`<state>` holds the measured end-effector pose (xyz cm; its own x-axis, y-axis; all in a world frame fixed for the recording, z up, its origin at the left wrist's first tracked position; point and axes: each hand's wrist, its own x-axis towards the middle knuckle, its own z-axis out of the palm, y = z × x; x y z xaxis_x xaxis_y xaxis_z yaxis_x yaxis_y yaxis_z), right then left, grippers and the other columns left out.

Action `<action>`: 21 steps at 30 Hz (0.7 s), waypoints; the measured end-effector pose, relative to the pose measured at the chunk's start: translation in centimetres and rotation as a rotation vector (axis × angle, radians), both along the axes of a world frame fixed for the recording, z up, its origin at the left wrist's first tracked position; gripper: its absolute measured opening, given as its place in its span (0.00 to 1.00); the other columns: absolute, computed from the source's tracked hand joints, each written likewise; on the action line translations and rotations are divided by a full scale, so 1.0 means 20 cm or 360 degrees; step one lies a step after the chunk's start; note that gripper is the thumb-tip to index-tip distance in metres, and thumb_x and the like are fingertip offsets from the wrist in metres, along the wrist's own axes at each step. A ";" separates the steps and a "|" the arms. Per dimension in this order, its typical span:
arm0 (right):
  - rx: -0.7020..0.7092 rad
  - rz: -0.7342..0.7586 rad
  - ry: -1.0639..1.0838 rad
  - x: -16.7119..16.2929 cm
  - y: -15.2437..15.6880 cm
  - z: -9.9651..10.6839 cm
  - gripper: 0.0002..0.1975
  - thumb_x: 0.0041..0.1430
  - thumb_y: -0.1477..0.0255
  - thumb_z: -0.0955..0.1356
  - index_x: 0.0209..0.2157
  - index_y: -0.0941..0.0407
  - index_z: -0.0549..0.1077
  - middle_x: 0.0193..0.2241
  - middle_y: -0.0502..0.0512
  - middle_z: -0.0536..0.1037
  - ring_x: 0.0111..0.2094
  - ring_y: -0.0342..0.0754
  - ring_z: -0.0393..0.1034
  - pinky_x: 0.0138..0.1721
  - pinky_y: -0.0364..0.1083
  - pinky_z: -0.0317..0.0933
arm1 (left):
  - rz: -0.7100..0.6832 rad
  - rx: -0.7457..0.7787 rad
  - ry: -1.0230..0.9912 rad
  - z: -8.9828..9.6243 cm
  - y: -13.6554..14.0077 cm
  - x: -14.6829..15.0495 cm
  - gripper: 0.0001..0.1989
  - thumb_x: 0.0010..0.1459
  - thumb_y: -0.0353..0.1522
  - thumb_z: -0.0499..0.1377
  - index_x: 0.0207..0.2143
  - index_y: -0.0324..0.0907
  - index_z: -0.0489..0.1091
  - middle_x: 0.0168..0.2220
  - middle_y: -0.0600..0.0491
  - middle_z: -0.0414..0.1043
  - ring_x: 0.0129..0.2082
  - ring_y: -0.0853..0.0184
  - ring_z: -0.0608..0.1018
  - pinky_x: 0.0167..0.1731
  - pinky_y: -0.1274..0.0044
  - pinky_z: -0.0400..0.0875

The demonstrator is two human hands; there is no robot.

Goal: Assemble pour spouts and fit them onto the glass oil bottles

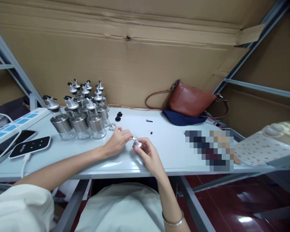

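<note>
Head view, with the clock face centred on the silver pourer top (137, 143) and twelve at the far edge: the pourer top is held just above the surface (169, 151), near its front edge, between the two hands. The left grip (118, 141), at nine o'clock, has its fingertips pinched together at the narrow spout end. The right grip (148, 155), between four and five o'clock, is closed about the wider base, thumb on the near side and fingers curled behind. A bracelet (173, 223) circles the right wrist.

At ten o'clock, just beyond the left grip, lies a small clear ring (112, 126). Toward eleven sit two black stoppers (118, 119), close together. A thin black strip (149, 120) lies at one o'clock, and a tiny black piece (151, 132) at two.

Farther out at ten o'clock stands a cluster of glass bottles (79, 124), upright, with steel bands and silver pourer tops fitted. Toward nine lie a charging device (30, 147) with green lights, a dark phone (24, 137) and a white power strip (20, 120).

At two o'clock, well away, a brown handbag (192, 100) rests on dark blue cloth (181, 119). A dotted item (252, 149) lies at three, beside a pixelated patch. Cardboard (125, 67) rises behind at twelve.
</note>
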<state>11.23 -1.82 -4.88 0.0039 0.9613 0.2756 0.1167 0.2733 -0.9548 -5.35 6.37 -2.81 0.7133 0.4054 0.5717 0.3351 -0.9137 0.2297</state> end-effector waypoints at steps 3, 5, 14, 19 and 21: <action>0.0016 -0.0059 0.0002 0.01 0.01 -0.01 0.10 0.53 0.68 0.68 0.38 0.54 0.70 0.31 0.49 0.73 0.29 0.44 0.63 0.34 0.44 0.58 | -0.0066 -0.0364 -0.0033 0.02 -0.02 0.01 0.21 0.67 0.39 0.36 0.30 0.40 0.62 0.27 0.56 0.65 0.27 0.70 0.66 0.38 0.73 0.56; 0.0010 -0.0080 0.0014 0.01 0.01 -0.02 0.10 0.51 0.69 0.69 0.38 0.54 0.71 0.29 0.49 0.72 0.28 0.44 0.62 0.33 0.43 0.57 | -0.0076 -0.0636 -0.0087 0.03 -0.03 0.01 0.22 0.66 0.42 0.38 0.25 0.40 0.59 0.24 0.57 0.61 0.25 0.70 0.64 0.34 0.75 0.58; -0.0114 0.0080 0.0049 -0.01 -0.02 0.03 0.17 0.61 0.58 0.61 0.41 0.56 0.70 0.22 0.49 0.74 0.26 0.46 0.68 0.34 0.45 0.61 | 0.0056 -0.0555 -0.0136 0.02 -0.03 0.00 0.23 0.66 0.43 0.38 0.24 0.41 0.59 0.22 0.56 0.61 0.24 0.70 0.64 0.30 0.76 0.59; -0.0051 0.0013 -0.0031 -0.01 -0.03 0.05 0.20 0.63 0.56 0.57 0.32 0.56 0.70 0.20 0.48 0.71 0.25 0.44 0.67 0.32 0.43 0.60 | 0.0026 0.0067 0.0010 0.01 -0.01 -0.01 0.18 0.67 0.36 0.40 0.33 0.39 0.64 0.27 0.52 0.68 0.25 0.69 0.67 0.34 0.75 0.60; -0.0039 0.0006 -0.0058 -0.01 -0.03 0.05 0.21 0.64 0.56 0.57 0.29 0.56 0.69 0.20 0.49 0.71 0.26 0.44 0.67 0.33 0.43 0.59 | -0.0029 0.0208 0.0022 0.01 0.00 -0.02 0.16 0.67 0.34 0.40 0.34 0.38 0.64 0.27 0.53 0.68 0.24 0.70 0.66 0.32 0.75 0.60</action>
<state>10.96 -2.38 -3.82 -0.0090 0.9677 0.2518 0.1505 0.2503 -0.9564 -5.71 6.28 -2.60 0.7280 0.3147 0.6090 0.3205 -0.9416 0.1035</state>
